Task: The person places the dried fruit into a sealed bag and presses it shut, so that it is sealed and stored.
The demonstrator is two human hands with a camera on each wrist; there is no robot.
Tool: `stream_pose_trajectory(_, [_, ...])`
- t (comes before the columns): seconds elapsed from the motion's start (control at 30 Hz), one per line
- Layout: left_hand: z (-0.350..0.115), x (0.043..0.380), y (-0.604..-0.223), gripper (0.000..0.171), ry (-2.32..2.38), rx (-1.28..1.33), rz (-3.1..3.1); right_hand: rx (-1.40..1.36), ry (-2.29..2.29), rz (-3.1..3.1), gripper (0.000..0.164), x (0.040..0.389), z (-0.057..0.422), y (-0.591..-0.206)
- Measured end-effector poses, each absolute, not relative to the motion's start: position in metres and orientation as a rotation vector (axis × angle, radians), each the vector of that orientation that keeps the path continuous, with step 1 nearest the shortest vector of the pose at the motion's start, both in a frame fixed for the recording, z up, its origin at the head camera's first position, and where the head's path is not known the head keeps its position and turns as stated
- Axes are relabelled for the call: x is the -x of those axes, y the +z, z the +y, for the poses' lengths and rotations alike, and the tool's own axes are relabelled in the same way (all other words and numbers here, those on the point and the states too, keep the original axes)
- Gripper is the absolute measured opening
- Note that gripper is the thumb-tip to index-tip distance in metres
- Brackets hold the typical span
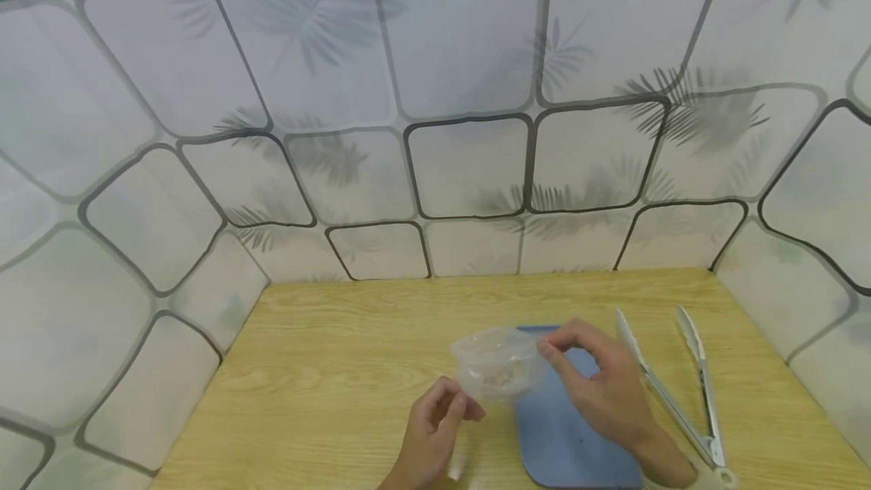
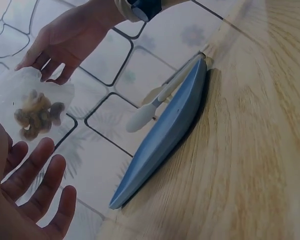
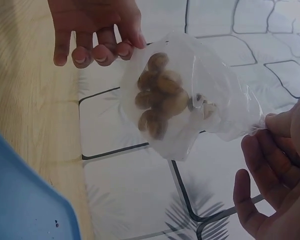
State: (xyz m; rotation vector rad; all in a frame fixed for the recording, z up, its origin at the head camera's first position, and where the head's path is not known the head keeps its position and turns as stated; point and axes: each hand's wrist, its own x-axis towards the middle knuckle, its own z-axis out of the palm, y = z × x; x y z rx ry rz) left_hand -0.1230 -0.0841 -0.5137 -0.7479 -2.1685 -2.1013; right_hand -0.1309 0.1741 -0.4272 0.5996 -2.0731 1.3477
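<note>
A clear plastic bag (image 1: 495, 363) is held up between the two hands, above the table and beside the blue tray's left edge. Several brown, roundish pieces, like small mushrooms (image 3: 162, 100), lie inside it. My right hand (image 1: 605, 384) pinches the bag's gathered end between thumb and forefinger, its other fingers loosely bent. At the opposite side, my left hand (image 1: 435, 422) pinches the bag's edge with thumb and forefinger, as the right wrist view shows. Partly beneath the right hand lies the blue tray (image 1: 565, 437), with small dark specks on it.
Metal tongs (image 1: 680, 407) with pale tips lie spread on the right of the wooden table (image 1: 327, 369), close to the right forearm. Patterned white walls (image 1: 469, 172) enclose the table at the back and sides.
</note>
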Motion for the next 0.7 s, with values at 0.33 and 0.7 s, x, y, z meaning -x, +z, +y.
stream_pose_trajectory(0.33, [-0.079, 0.121, -0.521, 0.023, -1.699, 0.757, -2.141, -0.554, 1.366, -2.04, 0.031, 0.134, 0.173, -0.43])
stream_pose_trajectory(0.7, [-0.08, 0.129, -0.531, 0.032, -1.433, 0.895, -1.948, -0.454, 1.401, -1.93, 0.022, 0.138, 0.168, -0.41])
